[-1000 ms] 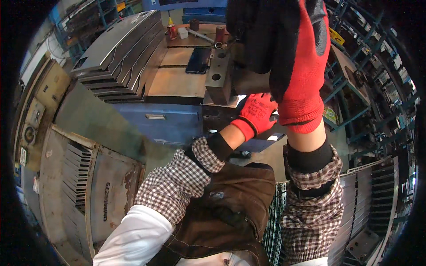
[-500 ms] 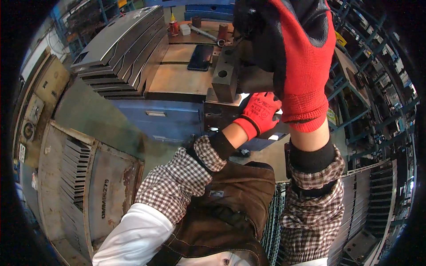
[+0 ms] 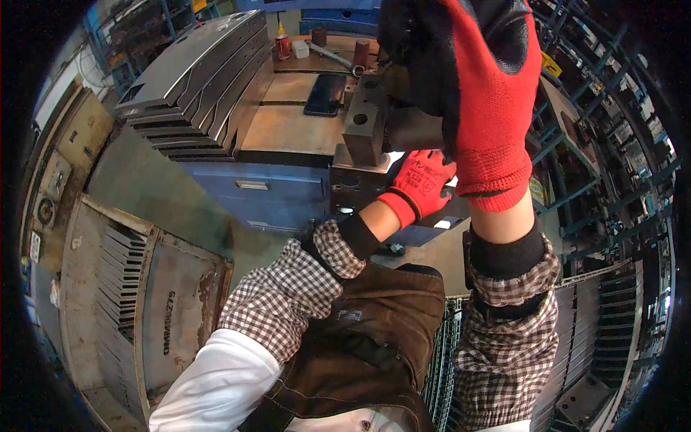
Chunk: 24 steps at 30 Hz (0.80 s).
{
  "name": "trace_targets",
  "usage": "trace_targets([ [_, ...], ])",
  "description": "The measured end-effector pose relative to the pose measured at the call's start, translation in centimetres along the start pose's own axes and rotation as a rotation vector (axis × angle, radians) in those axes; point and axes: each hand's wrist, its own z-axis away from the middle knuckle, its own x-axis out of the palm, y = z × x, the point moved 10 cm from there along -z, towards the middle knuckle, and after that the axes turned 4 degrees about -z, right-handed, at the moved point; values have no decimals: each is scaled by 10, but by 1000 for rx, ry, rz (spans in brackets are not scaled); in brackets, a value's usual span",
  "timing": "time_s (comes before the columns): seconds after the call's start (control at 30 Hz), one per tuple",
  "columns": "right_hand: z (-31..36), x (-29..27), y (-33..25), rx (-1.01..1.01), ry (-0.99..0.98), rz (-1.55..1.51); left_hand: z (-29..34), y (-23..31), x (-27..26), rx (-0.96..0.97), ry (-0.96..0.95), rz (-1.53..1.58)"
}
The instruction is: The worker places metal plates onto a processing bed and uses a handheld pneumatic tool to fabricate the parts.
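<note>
Workshop floor point(image 3: 173, 194) and metal shelving point(image 3: 612, 50) surrounded a workbench point(image 3: 288, 129), which occupied the upper middle of the frame. On the bench, a stack of metal plates point(image 3: 194, 72) stood at upper left; a phone point(image 3: 325, 94), a wrench point(image 3: 331, 56) and a red bottle point(image 3: 282, 45) lay or stood to its right. A metal block point(image 3: 363, 137) with round holes in its upper face was found just above the centre of the frame, at the near edge of the bench.

The left hand point(image 3: 423, 183), gloved in red, came from a forearm running up from the lower left, with its back toward the camera and its fingers curled. It sat just right of and below the block; its fingertips were hidden, so its grip could not be determined. The right hand point(image 3: 493, 101) was raised at upper right on a nearly upright forearm. Its fingers merged with a dark area at the top; whether they were spread or pinching anything could not be told.

Compared with one second earlier, the right glove showed a broader red area, and the block and phone appeared slightly further right. Against the half-second frame, little had changed.
</note>
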Motion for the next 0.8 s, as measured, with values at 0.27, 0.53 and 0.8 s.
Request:
trace_targets([
  [0.27,-1,0,4,-72,43,35,3,23,1,134,-40,-306],
  [0.53,-4,-3,9,40,54,47,-1,26,17,220,-117,-821],
  [0.8,-4,1,-4,1,-3,73,1,40,17,221,-95,-903],
])
